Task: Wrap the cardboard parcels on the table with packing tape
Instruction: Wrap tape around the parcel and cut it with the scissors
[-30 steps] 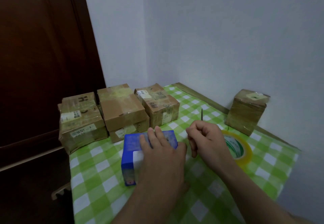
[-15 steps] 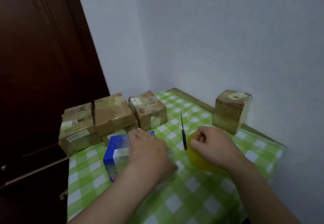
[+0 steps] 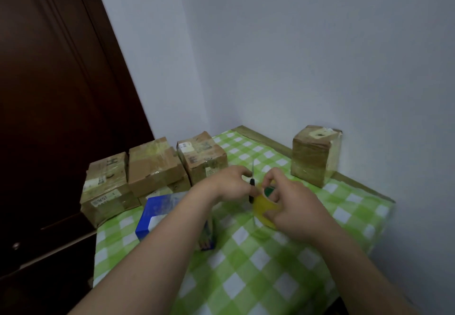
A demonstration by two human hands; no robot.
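Note:
Both hands meet over the green checked table (image 3: 258, 277). My right hand (image 3: 293, 208) grips a yellow roll of packing tape (image 3: 264, 207), fingers hooked into its core. My left hand (image 3: 230, 184) curls its fingers round the black handle of a thin blade (image 3: 251, 186) that points up between the hands. Three brown cardboard parcels (image 3: 152, 164) stand in a row at the table's back left. A tape-wrapped parcel (image 3: 311, 157) stands alone against the right wall. A blue box (image 3: 157, 213) lies under my left forearm, partly hidden.
A dark wooden door (image 3: 49, 117) fills the left side, close to the table's left edge. Pale walls meet in a corner behind the table. A wooden strip (image 3: 266, 139) runs along the table's far edge.
My left hand left the top of the blue box and moved right to the blade's handle. My right hand now holds the tape roll higher, turned on edge. The view shifted.

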